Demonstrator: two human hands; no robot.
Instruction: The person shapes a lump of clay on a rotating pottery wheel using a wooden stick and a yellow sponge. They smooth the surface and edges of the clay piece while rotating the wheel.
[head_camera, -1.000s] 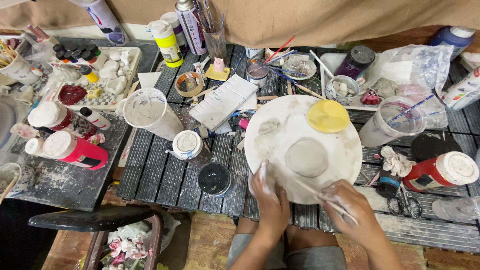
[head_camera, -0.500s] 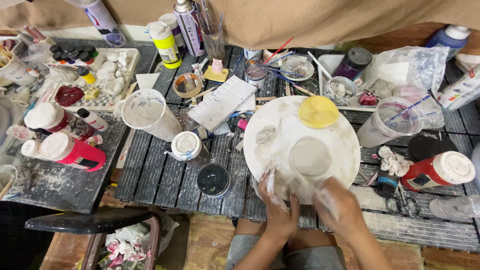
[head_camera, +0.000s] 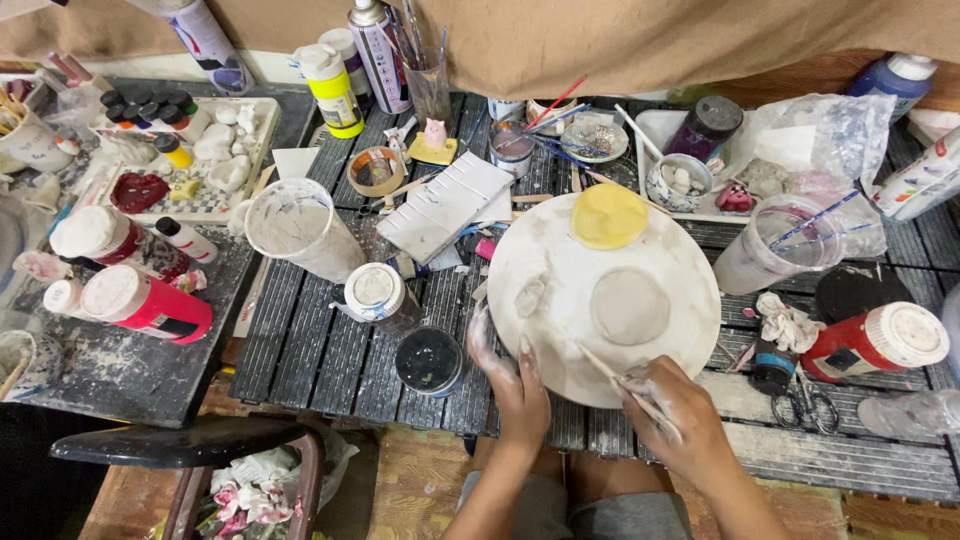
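The left hand (head_camera: 510, 375) lies flat on the round board (head_camera: 540, 240) at 7 o'clock, the right hand (head_camera: 672, 412) pinches a thin stick (head_camera: 612, 372), and the clay disc (head_camera: 629, 306) looks soft and easily dented.

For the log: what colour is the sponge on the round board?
Yellow sponge, on the white round board; head view.

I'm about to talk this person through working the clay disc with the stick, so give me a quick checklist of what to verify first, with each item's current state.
1. Right hand grips the thin stick: ok.
2. Stick tip near the flat clay disc: ok; contact cannot tell.
3. Left hand steadies the white round board at its near edge: ok.
4. Yellow sponge lies apart from the disc, at the board's far side: ok.
5. Small clay lump sits apart from the disc: ok.
6. Open dark jar stands close beside the left hand: not ok, could be knocked.
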